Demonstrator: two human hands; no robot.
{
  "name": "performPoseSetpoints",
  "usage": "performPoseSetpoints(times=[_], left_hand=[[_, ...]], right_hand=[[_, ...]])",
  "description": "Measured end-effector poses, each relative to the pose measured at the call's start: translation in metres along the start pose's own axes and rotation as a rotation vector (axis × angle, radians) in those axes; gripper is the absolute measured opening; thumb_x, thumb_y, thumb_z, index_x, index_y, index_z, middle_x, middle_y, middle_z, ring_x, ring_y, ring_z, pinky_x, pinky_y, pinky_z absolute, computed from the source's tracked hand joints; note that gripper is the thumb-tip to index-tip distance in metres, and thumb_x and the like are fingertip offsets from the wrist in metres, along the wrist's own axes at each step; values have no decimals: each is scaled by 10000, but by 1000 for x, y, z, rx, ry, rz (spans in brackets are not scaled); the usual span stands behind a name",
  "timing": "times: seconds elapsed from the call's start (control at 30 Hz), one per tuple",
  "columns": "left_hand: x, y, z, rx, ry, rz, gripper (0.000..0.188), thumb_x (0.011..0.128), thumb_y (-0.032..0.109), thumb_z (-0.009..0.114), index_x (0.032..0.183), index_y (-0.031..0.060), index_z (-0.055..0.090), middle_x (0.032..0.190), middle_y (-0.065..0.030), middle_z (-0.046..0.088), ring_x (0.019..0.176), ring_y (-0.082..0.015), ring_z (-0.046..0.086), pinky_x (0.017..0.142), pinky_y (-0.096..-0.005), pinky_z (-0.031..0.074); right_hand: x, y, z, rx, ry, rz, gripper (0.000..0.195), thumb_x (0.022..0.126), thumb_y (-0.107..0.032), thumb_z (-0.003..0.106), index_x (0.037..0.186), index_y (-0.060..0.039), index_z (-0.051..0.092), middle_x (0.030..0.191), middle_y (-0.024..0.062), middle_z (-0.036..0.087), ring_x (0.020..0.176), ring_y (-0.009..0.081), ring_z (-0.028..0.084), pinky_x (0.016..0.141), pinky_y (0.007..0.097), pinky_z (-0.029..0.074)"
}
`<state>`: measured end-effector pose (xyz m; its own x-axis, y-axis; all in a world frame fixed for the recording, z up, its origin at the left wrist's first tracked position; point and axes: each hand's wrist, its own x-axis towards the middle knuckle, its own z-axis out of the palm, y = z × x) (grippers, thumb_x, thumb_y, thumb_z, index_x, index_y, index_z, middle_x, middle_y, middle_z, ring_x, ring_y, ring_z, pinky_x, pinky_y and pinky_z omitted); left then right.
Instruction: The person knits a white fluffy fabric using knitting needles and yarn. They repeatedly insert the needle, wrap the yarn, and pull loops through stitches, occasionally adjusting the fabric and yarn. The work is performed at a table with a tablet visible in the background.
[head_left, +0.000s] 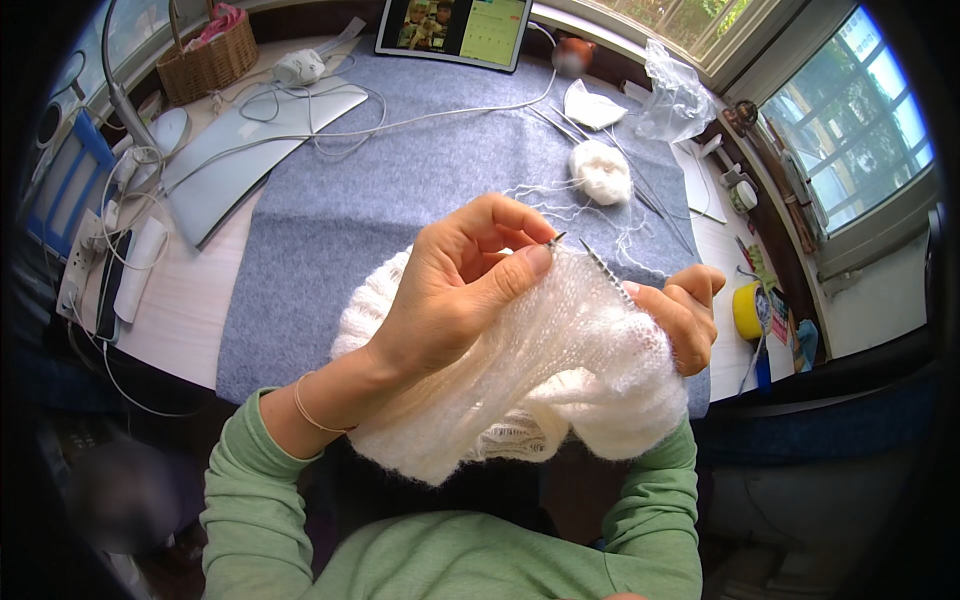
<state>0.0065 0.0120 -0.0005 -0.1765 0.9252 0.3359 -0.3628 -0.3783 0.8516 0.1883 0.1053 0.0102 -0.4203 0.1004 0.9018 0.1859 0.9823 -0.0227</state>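
My left hand (450, 300) pinches the top edge of a fluffy white knitted piece (480, 375) between thumb and index finger. A dark needle tip (559, 238) pokes out just beyond that pinch. A second knitting needle (604, 271), lined with white stitches, slants down to my right hand (684, 319), whose fingers curl around it and the fabric. The two tips are a small gap apart. Knitting hangs below both hands, with ribbed parts at the left and underneath. Loose white yarn (555, 206) trails over the mat from a white yarn ball (601, 172).
A grey felt mat (337, 202) covers the desk. Spare needles (660, 202) lie by the yarn ball. At the back stands a lit tablet (454, 34), its cable (420, 116) crossing the mat. A silver laptop (247, 150) is at left, yellow tape (746, 311) at right.
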Motion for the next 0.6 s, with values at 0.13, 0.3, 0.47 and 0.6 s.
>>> performPoseSetpoints(times=[0.13, 0.3, 0.47, 0.6], left_hand=[[-1, 2, 0, -28, -22, -18, 118, 874, 77, 583, 981, 45, 545, 902, -30, 617, 830, -68, 564, 754, -215, 460], [0, 0, -1, -51, -64, 1, 133, 872, 109, 589, 978, 41, 547, 899, -33, 619, 834, -71, 565, 757, -221, 460], [-1, 2, 0, -65, -72, -24, 127, 872, 112, 586, 965, 30, 558, 894, -37, 622, 825, -75, 568, 757, -222, 458], [-2, 5, 0, -65, -79, -69, 120, 869, 106, 585, 949, 18, 570, 889, -39, 624, 820, -74, 571, 757, -223, 459]], right_hand=[[-1, 0, 0, 5, 7, -23, 410, 571, -379, 721, 878, -109, 690, 510, -55, 308, 550, 120, 332, 641, 313, 235], [0, -1, 3, -1, 11, -8, 319, 618, -358, 718, 802, -109, 644, 510, -49, 349, 550, 122, 359, 643, 319, 244], [-6, -1, 6, 42, 43, 63, 270, 662, -309, 712, 683, -119, 522, 501, -28, 410, 548, 132, 379, 649, 324, 255], [-6, 3, 6, 89, 12, 32, 283, 647, -314, 717, 672, -118, 513, 487, -20, 416, 538, 137, 376, 649, 331, 256]])
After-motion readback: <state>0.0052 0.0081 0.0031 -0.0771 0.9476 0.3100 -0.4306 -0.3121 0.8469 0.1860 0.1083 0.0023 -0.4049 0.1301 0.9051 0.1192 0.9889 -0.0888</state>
